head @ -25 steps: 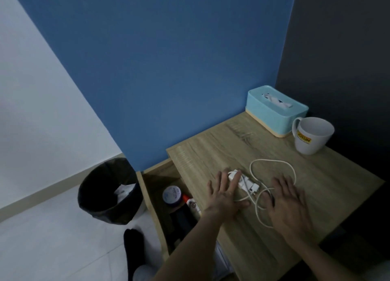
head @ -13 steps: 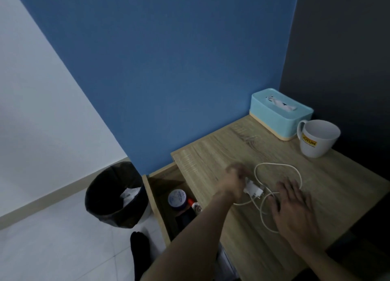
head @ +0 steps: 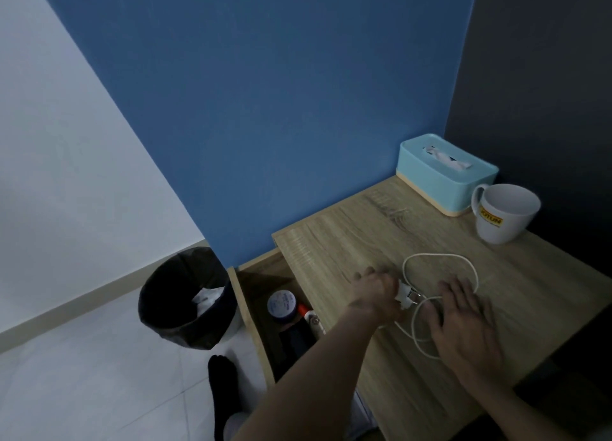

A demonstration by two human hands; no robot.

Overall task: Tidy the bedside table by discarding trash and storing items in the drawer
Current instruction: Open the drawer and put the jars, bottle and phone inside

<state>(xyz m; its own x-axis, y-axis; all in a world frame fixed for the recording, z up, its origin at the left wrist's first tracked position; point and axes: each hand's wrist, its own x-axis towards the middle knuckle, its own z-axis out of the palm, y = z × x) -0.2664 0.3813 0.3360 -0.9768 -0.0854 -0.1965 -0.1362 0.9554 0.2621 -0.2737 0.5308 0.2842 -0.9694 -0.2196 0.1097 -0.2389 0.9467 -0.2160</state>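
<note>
White charger (head: 405,295) is mid-front on the wood table (head: 347,242), my left hand (head: 376,291) curled round it. Right hand (head: 463,321) lies flat, fingers straight, resting on the cable (head: 440,258) loops. Drawer (head: 261,275) is open at left, bin (head: 185,295) on the floor beside it. Tissue box (head: 443,175) and mug (head: 503,212) are in the back corner by the blue wall (head: 265,109).

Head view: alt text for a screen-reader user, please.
A person's left hand grips a white charger at a wooden bedside table while the right hand lies flat on its looped cable. An open drawer and a black bin are to the left; a tissue box and white mug stand at the back.
</note>
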